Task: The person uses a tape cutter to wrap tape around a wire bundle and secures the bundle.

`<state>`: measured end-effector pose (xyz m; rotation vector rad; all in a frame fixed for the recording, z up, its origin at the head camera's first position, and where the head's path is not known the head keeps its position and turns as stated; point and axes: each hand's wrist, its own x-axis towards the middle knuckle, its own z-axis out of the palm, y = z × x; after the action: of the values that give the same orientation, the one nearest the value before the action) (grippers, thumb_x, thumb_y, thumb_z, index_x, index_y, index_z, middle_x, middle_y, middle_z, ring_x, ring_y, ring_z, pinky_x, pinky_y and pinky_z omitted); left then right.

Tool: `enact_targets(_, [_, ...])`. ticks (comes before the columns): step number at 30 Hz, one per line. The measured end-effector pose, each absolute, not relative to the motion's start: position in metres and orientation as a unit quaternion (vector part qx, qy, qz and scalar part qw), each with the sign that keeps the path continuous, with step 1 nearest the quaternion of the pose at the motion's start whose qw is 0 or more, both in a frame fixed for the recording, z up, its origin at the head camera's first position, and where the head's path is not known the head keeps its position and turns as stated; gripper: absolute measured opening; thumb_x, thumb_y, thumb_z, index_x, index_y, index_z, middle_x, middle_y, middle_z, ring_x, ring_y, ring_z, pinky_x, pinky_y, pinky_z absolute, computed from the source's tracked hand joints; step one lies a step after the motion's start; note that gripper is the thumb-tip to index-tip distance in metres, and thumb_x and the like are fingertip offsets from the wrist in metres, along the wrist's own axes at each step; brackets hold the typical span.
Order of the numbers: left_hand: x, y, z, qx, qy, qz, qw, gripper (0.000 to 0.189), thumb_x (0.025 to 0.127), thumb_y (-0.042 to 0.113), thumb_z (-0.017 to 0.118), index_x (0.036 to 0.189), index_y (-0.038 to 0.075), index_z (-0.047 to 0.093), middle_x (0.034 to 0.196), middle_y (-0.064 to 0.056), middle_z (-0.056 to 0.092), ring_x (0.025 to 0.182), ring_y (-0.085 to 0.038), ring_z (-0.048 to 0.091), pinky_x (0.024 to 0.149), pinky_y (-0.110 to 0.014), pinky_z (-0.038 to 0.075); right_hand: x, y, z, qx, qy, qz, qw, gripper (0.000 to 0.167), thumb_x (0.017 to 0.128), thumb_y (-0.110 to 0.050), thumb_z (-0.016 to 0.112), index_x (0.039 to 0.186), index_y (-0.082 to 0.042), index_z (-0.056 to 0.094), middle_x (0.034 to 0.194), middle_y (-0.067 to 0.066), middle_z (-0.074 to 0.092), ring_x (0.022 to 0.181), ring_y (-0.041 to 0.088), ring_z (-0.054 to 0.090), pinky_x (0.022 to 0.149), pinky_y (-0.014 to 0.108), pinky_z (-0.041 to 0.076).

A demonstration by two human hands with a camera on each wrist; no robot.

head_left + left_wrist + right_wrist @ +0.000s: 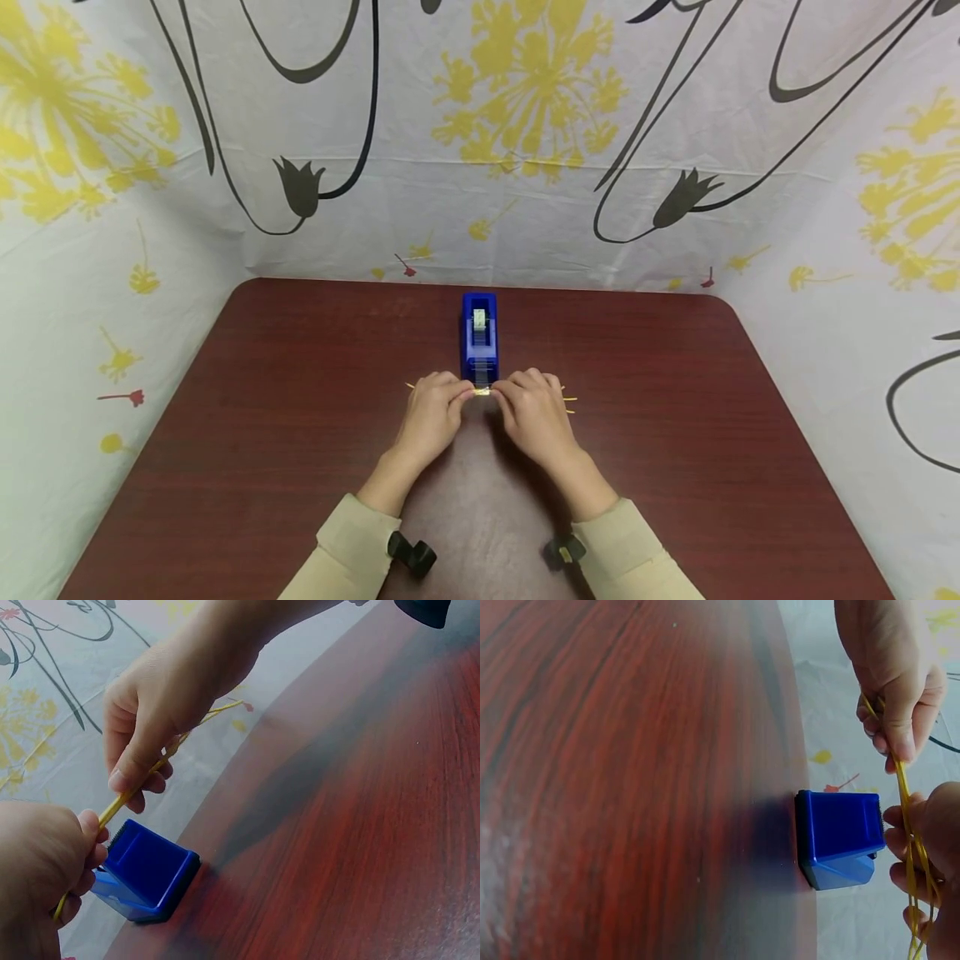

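A small bundle of thin yellow strands (482,392) is stretched between my two hands. My left hand (429,421) pinches it with thumb and fingers on one side, and my right hand (538,417) does the same on the other. Loose strand ends stick out past both hands. Just behind the bundle stands a blue tape dispenser (481,367), its cutting end toward me. In the left wrist view the strands (112,810) pass close by the toothed edge of the dispenser (150,866). The right wrist view shows the strands (904,787) spreading apart under my right hand's fingers.
The dark red-brown wooden table (315,333) has rounded far corners. White cloth (495,225) with yellow and grey flower prints hangs behind it and at both sides. Black wrist devices (412,554) sit at both sleeve cuffs.
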<state>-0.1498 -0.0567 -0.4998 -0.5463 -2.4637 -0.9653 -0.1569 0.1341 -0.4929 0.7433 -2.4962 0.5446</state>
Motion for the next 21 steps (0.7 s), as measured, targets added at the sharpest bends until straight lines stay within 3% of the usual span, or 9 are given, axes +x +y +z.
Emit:
enact_targets(12, [-0.1487, -0.0558, -0.4974, -0.194, -0.889, -0.356, 0.214, 0.008, 0.092, 0.012, 0.074, 0.095, 0.009, 0.081, 0.084, 0.0, 0.069, 0.081, -0.021, 0.063, 0.071, -0.04, 0.049, -0.1572, 0.1336, -0.4923, 0.255, -0.904, 0.247, 0.24, 0.004, 0.089, -0.014, 0.077, 0.092, -0.013, 0.081, 0.083, -0.003, 0.069, 0.08, 0.02, 0.059, 0.076, 0.046, 0.045])
enact_targets(21, [-0.1495, -0.0553, -0.4974, -0.183, -0.884, -0.369, 0.219, 0.008, 0.092, 0.012, 0.075, 0.093, 0.008, 0.081, 0.084, 0.0, 0.07, 0.08, -0.021, 0.064, 0.072, -0.038, 0.048, -0.1583, 0.1325, -0.4958, 0.263, -0.889, 0.257, 0.274, 0.004, 0.086, -0.013, 0.08, 0.09, -0.012, 0.08, 0.082, -0.003, 0.068, 0.079, 0.022, 0.059, 0.074, 0.045, 0.043])
